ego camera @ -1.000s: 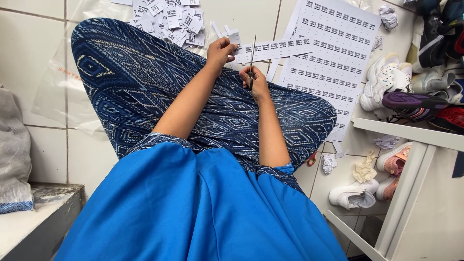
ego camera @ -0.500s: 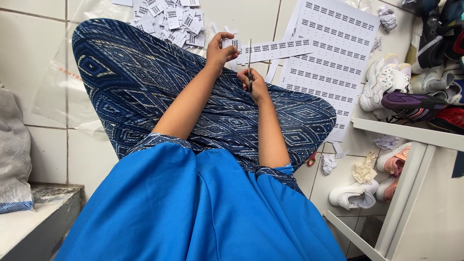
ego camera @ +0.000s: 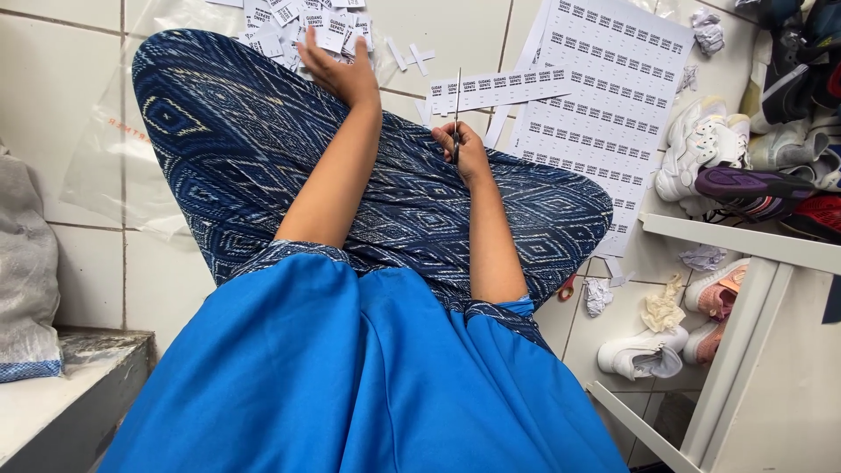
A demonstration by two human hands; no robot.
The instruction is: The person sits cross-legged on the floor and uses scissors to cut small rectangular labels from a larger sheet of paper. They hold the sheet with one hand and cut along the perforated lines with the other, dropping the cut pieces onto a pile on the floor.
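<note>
Bright, even, diffuse light, no hard shadows. Mild sheen on the clear plastic sheet [ego camera: 114, 166] over the white tiled floor [ego camera: 79, 52]. Focus sharp centre frame. Wide-angle stretch at edges; white wooden shelf frame [ego camera: 745, 315] lines tilt.

Label pile [ego camera: 307, 26] lies left of label sheet [ego camera: 604, 96], shoes [ego camera: 710, 153] right.
</note>
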